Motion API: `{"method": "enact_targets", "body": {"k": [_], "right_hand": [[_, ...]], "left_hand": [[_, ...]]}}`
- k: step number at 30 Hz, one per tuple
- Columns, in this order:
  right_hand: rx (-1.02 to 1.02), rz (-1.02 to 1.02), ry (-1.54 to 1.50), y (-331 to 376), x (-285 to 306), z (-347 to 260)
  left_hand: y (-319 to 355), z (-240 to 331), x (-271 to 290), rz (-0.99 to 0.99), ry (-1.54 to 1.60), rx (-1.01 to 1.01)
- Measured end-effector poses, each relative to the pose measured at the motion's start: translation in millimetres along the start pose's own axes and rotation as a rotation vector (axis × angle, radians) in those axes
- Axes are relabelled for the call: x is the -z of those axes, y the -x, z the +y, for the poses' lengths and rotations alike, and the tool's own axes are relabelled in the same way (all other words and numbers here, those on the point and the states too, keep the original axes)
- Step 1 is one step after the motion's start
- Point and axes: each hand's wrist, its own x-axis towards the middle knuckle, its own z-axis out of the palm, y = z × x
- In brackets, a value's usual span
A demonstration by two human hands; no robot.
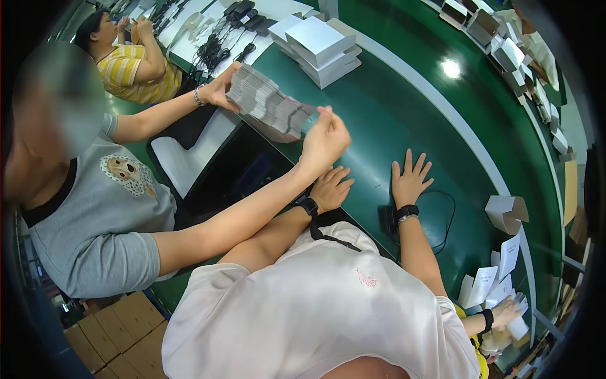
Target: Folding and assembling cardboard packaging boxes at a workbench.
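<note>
My left hand (331, 189) rests palm down on the near edge of the green conveyor belt (391, 120), fingers loosely apart and holding nothing. My right hand (409, 181) lies flat on the belt beside it, fingers spread and empty. Both wrists wear black bands. Just above my left hand, a co-worker in a grey shirt reaches across. That person's two hands (325, 140) press the ends of a fanned stack of flat grey cards (267, 105). Their forearm crosses over my left wrist.
A thin black cable (447, 218) loops on the belt by my right wrist. Stacked white boxes (320, 44) sit at the far end, and a folded carton (506, 212) and white sheets (499, 278) lie at the right. Another person's hand (505, 312) works at lower right.
</note>
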Motion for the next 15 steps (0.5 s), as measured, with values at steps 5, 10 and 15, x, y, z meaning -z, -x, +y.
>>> {"method": "enact_targets", "body": {"k": [5,10,15], "right_hand": [[-0.003,0.003,0.019,0,-3,-1],[0.02,-0.029,0.032,-2,-5,-1],[0.034,-0.025,0.042,1,-7,-2]], "left_hand": [[-2,-4,3,-0.038,0.006,-0.014],[-1,-6,7,-0.052,0.17,0.06],[11,-13,45,0.01,0.385,0.249]]}}
